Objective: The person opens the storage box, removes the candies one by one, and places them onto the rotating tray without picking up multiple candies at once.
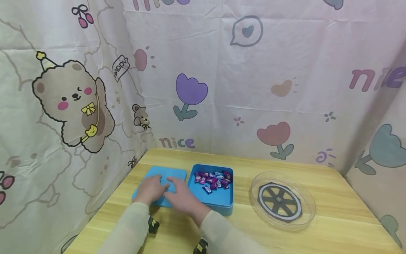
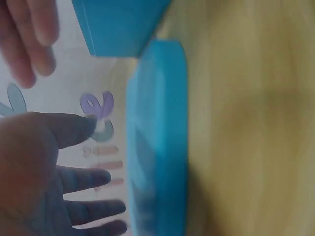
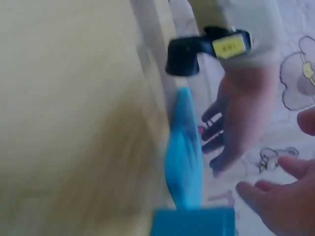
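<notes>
On the desk [image 1: 333, 197] left of the candy box [image 1: 211, 197], both my hands hover flat-fingered over the blue lid [image 1: 165, 176], left hand [image 1: 151, 188], right hand [image 1: 184, 197]; it looks light, stiff, slick, so grip its edges.

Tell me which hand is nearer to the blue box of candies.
Right. The right hand lies over the blue lid's right part, next to the blue box of candies. The left hand is over the lid's left part, farther away.

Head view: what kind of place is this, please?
Probably a small home-style tabletop corner: a wooden table enclosed by a cartoon-printed curtain, with a blue box of wrapped candies and both hands over its lid.
</notes>
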A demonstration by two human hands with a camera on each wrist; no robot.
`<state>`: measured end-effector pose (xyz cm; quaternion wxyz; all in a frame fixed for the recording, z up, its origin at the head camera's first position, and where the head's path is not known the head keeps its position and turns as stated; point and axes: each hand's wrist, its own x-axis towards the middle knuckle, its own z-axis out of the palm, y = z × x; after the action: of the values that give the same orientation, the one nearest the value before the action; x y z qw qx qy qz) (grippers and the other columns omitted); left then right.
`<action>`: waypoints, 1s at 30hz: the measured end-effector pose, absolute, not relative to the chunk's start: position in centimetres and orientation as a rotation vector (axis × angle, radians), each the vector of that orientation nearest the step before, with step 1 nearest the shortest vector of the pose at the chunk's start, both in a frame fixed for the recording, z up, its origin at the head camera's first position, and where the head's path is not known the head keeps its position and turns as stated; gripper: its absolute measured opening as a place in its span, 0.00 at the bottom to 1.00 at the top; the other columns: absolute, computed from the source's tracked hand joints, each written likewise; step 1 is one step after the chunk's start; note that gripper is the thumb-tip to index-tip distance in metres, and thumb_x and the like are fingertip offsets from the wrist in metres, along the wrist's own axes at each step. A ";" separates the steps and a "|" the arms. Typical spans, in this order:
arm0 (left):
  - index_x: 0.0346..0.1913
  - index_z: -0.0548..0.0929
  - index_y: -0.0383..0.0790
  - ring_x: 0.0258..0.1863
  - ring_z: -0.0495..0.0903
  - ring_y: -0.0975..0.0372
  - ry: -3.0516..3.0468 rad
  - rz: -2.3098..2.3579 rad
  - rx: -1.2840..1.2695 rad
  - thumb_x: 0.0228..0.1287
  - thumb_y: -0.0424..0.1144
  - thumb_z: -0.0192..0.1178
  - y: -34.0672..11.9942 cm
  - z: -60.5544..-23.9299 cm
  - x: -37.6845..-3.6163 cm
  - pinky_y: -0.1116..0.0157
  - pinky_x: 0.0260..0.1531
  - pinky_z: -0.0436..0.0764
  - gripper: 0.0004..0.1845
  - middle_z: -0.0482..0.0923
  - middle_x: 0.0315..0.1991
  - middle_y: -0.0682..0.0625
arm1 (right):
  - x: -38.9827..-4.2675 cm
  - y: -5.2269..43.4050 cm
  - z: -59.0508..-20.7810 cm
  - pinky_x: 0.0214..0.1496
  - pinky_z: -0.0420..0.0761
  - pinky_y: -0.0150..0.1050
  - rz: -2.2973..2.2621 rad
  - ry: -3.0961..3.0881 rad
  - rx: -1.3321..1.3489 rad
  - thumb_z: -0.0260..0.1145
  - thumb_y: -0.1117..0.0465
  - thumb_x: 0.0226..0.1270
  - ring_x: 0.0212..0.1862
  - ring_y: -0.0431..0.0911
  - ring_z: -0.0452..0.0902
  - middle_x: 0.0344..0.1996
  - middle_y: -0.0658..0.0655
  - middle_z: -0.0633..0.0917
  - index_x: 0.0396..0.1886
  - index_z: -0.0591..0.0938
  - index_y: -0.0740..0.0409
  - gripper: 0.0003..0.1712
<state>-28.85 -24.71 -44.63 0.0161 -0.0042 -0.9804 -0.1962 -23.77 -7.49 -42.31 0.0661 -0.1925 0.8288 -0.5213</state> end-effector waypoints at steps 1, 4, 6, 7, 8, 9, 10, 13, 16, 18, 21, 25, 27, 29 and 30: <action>0.69 0.71 0.27 0.67 0.63 0.31 -3.040 -0.627 -0.033 0.75 0.53 0.56 -24.3 -44.5 -28.9 0.33 0.61 0.64 0.34 0.68 0.68 0.28 | -23.9 -7.0 -42.1 0.68 0.69 0.56 -1.591 2.504 -0.588 0.61 0.54 0.70 0.71 0.55 0.66 0.73 0.51 0.69 0.75 0.70 0.48 0.33; 0.67 0.74 0.29 0.65 0.69 0.35 -3.039 -0.680 -0.098 0.78 0.54 0.50 -23.1 -43.9 -29.0 0.37 0.60 0.68 0.31 0.74 0.64 0.31 | -24.3 -5.7 -41.8 0.63 0.75 0.53 -1.653 2.525 -0.621 0.60 0.55 0.71 0.65 0.53 0.72 0.68 0.51 0.73 0.72 0.73 0.49 0.30; 0.65 0.76 0.31 0.62 0.72 0.38 -3.053 -0.712 -0.138 0.80 0.55 0.46 -22.3 -43.6 -29.0 0.39 0.58 0.70 0.30 0.77 0.61 0.35 | -24.6 -4.8 -41.8 0.62 0.75 0.52 -1.669 2.549 -0.622 0.59 0.54 0.72 0.64 0.50 0.73 0.66 0.50 0.75 0.71 0.74 0.49 0.28; 0.64 0.78 0.32 0.61 0.74 0.39 -3.061 -0.724 -0.156 0.80 0.56 0.45 -21.8 -43.5 -28.9 0.39 0.57 0.72 0.30 0.79 0.59 0.36 | -24.7 -4.3 -41.9 0.62 0.75 0.52 -1.673 2.561 -0.621 0.59 0.54 0.73 0.64 0.49 0.73 0.65 0.50 0.76 0.71 0.75 0.49 0.27; 0.62 0.78 0.33 0.59 0.76 0.40 -3.069 -0.730 -0.172 0.80 0.56 0.44 -21.4 -43.4 -28.9 0.40 0.56 0.73 0.30 0.80 0.57 0.38 | -24.9 -3.9 -42.0 0.62 0.75 0.54 -1.685 2.568 -0.625 0.59 0.55 0.73 0.64 0.50 0.72 0.64 0.50 0.76 0.70 0.75 0.50 0.26; 0.61 0.79 0.34 0.56 0.77 0.42 -3.073 -0.737 -0.185 0.81 0.56 0.44 -20.9 -43.3 -28.8 0.41 0.54 0.74 0.29 0.81 0.54 0.39 | -25.1 -3.5 -42.0 0.62 0.75 0.53 -1.688 2.577 -0.614 0.59 0.55 0.74 0.63 0.49 0.73 0.63 0.50 0.76 0.70 0.75 0.50 0.26; 0.60 0.80 0.35 0.53 0.79 0.43 -3.079 -0.736 -0.198 0.81 0.56 0.44 -20.4 -43.2 -28.8 0.42 0.52 0.76 0.29 0.82 0.52 0.41 | -25.3 -3.1 -42.1 0.63 0.74 0.53 -1.685 2.587 -0.605 0.59 0.55 0.74 0.63 0.49 0.72 0.63 0.50 0.76 0.70 0.75 0.49 0.25; 0.58 0.81 0.36 0.48 0.81 0.48 -3.092 -0.729 -0.214 0.81 0.54 0.44 -19.1 -43.2 -28.8 0.44 0.47 0.77 0.26 0.83 0.47 0.44 | -26.0 -2.1 -42.3 0.64 0.74 0.54 -1.672 2.626 -0.574 0.59 0.56 0.75 0.64 0.49 0.72 0.63 0.51 0.77 0.69 0.76 0.51 0.25; 0.59 0.80 0.35 0.48 0.80 0.48 -3.102 -0.710 -0.209 0.81 0.52 0.46 -18.0 -43.5 -29.2 0.45 0.47 0.78 0.24 0.82 0.48 0.42 | -26.6 -0.9 -42.3 0.64 0.74 0.54 -1.629 2.662 -0.530 0.59 0.55 0.76 0.63 0.50 0.73 0.63 0.53 0.77 0.69 0.75 0.52 0.25; 0.59 0.79 0.34 0.49 0.80 0.47 -3.107 -0.689 -0.196 0.80 0.51 0.48 -17.5 -43.8 -29.6 0.44 0.47 0.78 0.24 0.82 0.51 0.41 | -27.1 -0.2 -42.2 0.64 0.75 0.53 -1.602 2.684 -0.520 0.59 0.55 0.76 0.61 0.50 0.74 0.61 0.55 0.78 0.69 0.76 0.54 0.24; 0.59 0.79 0.33 0.48 0.80 0.48 -3.111 -0.662 -0.181 0.78 0.48 0.52 -17.0 -44.2 -30.1 0.45 0.46 0.79 0.22 0.82 0.52 0.40 | -27.5 0.8 -42.0 0.62 0.76 0.52 -1.565 2.691 -0.494 0.60 0.54 0.76 0.58 0.49 0.75 0.60 0.56 0.79 0.68 0.76 0.55 0.24; 0.63 0.77 0.30 0.53 0.79 0.44 -3.120 -0.663 -0.176 0.78 0.44 0.52 -16.3 -44.6 -30.3 0.43 0.51 0.78 0.22 0.80 0.56 0.37 | -28.3 2.4 -42.1 0.62 0.76 0.53 -1.510 2.724 -0.446 0.61 0.55 0.75 0.58 0.51 0.76 0.61 0.57 0.78 0.68 0.76 0.54 0.24; 0.65 0.75 0.30 0.58 0.77 0.42 -3.125 -0.663 -0.179 0.78 0.41 0.50 -16.0 -44.7 -30.3 0.41 0.55 0.76 0.22 0.78 0.60 0.36 | -28.8 3.2 -42.2 0.62 0.76 0.53 -1.468 2.756 -0.434 0.61 0.56 0.74 0.59 0.52 0.76 0.62 0.57 0.78 0.68 0.76 0.55 0.25; 0.67 0.74 0.29 0.61 0.75 0.41 -3.129 -0.665 -0.186 0.78 0.38 0.47 -15.6 -44.8 -30.2 0.41 0.57 0.74 0.22 0.76 0.63 0.35 | -29.3 4.0 -42.5 0.62 0.76 0.53 -1.389 2.804 -0.427 0.62 0.56 0.73 0.59 0.52 0.76 0.61 0.57 0.78 0.67 0.76 0.56 0.25; 0.67 0.73 0.29 0.62 0.74 0.41 -3.133 -0.654 -0.192 0.78 0.38 0.46 -15.4 -44.8 -30.2 0.40 0.58 0.74 0.22 0.75 0.64 0.35 | -29.5 4.3 -42.7 0.62 0.76 0.52 -1.334 2.832 -0.428 0.63 0.57 0.73 0.58 0.52 0.76 0.60 0.57 0.78 0.67 0.77 0.56 0.25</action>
<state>-30.22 -15.38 -44.77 -0.0321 -0.0599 -0.9766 -0.2040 -29.52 4.34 -42.66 -0.0089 -0.1355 0.8963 -0.4221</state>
